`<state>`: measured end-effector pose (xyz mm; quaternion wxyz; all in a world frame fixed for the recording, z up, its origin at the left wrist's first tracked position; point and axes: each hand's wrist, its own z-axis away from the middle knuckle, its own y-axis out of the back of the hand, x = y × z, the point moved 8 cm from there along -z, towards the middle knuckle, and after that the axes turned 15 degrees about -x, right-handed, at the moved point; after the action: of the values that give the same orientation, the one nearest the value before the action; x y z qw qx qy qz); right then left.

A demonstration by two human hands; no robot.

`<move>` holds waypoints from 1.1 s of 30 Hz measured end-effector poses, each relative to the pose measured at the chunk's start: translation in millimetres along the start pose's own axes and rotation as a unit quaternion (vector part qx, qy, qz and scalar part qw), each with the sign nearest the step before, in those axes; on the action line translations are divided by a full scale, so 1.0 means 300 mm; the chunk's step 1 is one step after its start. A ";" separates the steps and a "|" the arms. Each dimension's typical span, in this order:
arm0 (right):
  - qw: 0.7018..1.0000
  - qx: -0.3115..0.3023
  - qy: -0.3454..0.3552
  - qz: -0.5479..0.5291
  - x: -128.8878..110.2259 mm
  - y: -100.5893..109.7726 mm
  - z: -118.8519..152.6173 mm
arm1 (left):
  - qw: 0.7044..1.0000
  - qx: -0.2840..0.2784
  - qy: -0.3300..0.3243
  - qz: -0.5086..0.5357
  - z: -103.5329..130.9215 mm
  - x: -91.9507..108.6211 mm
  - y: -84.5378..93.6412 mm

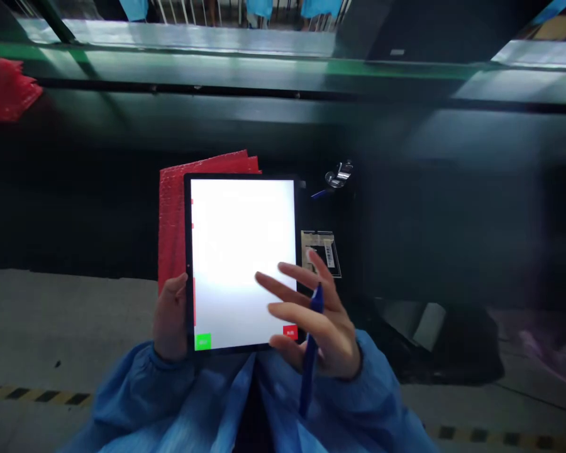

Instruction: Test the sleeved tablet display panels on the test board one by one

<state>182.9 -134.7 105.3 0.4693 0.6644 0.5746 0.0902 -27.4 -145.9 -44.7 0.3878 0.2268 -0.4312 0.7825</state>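
Gripped at its left edge by my left hand (170,318), a black-framed tablet (240,251) glows white, with a green button at its lower left and a red one at its lower right. The thumb shows; the other fingers are hidden under the device. Over the lower right of the screen hovers my right hand (323,321), its fingers spread and slightly blurred, a blue pen (309,368) tucked between them. Whether a fingertip touches the glass I cannot tell. Behind the tablet, red bubble-wrap bags (171,220) stick out at the left and top.
A small panel with a barcode label (329,253) lies right of the tablet on the dark bench (99,207). Beyond it are a shiny metal-looking piece (338,175) and a blue pen-like item (319,194). More red bags (9,91) sit at far left.
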 end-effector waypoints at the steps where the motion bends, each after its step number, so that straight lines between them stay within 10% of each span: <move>1: 1.000 0.010 -0.011 0.004 0.014 0.009 0.013 | 1.000 0.004 0.002 0.000 -0.003 -0.001 0.000; 8: 0.997 -0.004 -0.060 0.042 0.073 0.012 0.053 | 0.996 -0.042 0.064 0.048 0.006 0.008 -0.066; 15: 0.964 0.182 -0.184 0.064 0.202 0.220 0.011 | 0.996 0.018 0.051 0.066 0.050 0.033 -0.103; 21: 0.960 0.037 -0.260 0.096 0.333 0.235 -0.087 | 1.000 0.018 0.022 0.011 0.040 0.006 -0.043; 27: 0.955 0.059 -0.161 0.242 0.220 0.220 -0.098 | 0.997 -0.033 0.058 0.033 0.015 -0.062 -0.050; 33: 0.994 -0.003 -0.006 0.109 0.063 0.180 -0.072 | 0.995 -0.054 0.075 0.043 0.033 -0.033 -0.129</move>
<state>211.5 -102.1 148.3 0.4622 0.7220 0.4959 0.1384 9.7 -145.6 -27.1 0.3969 0.1280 -0.4517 0.7887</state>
